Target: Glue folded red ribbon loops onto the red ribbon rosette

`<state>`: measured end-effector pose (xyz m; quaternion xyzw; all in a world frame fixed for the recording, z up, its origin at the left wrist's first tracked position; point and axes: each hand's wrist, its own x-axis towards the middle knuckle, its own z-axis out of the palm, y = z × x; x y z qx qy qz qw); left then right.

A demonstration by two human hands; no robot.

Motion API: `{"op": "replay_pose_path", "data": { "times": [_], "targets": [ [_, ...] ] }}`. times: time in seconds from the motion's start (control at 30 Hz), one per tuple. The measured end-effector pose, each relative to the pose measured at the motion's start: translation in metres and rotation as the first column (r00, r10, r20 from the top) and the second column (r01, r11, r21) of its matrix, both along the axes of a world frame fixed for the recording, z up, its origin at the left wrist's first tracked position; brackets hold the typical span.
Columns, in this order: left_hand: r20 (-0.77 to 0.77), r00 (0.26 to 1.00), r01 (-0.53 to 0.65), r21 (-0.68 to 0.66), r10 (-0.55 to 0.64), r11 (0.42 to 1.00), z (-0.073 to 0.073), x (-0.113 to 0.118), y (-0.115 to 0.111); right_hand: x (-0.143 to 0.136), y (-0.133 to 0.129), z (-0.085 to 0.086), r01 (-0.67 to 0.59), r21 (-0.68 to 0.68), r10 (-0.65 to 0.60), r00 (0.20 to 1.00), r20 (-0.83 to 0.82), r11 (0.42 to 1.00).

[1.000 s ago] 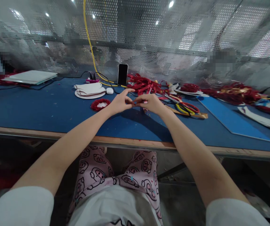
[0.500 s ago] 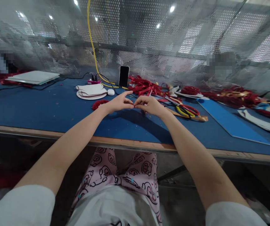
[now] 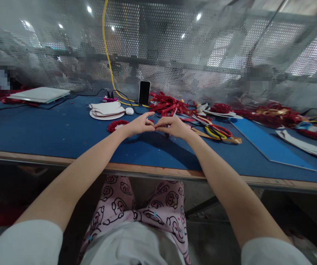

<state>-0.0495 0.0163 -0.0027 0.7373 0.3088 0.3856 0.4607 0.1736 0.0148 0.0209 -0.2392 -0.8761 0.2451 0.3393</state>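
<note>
My left hand [image 3: 139, 124] and my right hand [image 3: 173, 125] meet fingertip to fingertip just above the blue table top [image 3: 72, 134]. Both are pinched; a speck of red shows where they join, too small to name. A ruffled red ribbon rosette [image 3: 112, 126] lies beside my left wrist, partly covered by it. Behind my right hand is a heap of loose red ribbon [image 3: 165, 104]. To the right of that hand lie scissors with red and yellow handles [image 3: 216, 132], along with a gold ribbon strip [image 3: 236, 140].
White card pieces [image 3: 107, 110] and a small white case [image 3: 129, 111] sit behind my left hand. A phone [image 3: 144, 92] stands upright at the back. Rightward lie a blue board [image 3: 269, 145], white strips [image 3: 303, 144] and more ribbon [image 3: 280, 113]. A perforated screen [image 3: 158, 48] rises behind.
The view has shifted slightly. My fingertips stay together, with the left fingers a little more curled; the rosette shows more beside the left wrist.
</note>
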Motion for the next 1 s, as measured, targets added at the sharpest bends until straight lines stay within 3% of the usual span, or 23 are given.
{"op": "replay_pose_path", "data": {
  "times": [0.1, 0.27, 0.4, 1.0],
  "targets": [
    [-0.027, 1.000, -0.004, 0.012, 0.005, 1.000, 0.001, 0.000, 0.001, -0.001, -0.001, 0.001, 0.011, 0.006, -0.011, 1.000, -0.014, 1.000],
    [-0.016, 0.992, -0.126, -0.029, 0.126, 0.992, 0.006, 0.001, 0.005, 0.001, -0.001, 0.003, 0.119, 0.019, -0.117, 0.988, -0.097, 0.993],
    [0.013, 0.990, -0.142, 0.020, 0.142, 0.990, 0.009, 0.002, 0.001, 0.003, 0.000, 0.003, 0.165, -0.019, -0.166, 0.979, -0.116, 0.986],
    [-0.009, 0.978, -0.209, -0.008, 0.209, 0.978, 0.009, 0.005, -0.006, 0.002, -0.001, 0.003, 0.164, 0.027, -0.164, 0.986, -0.005, 0.986]
  ]
}}
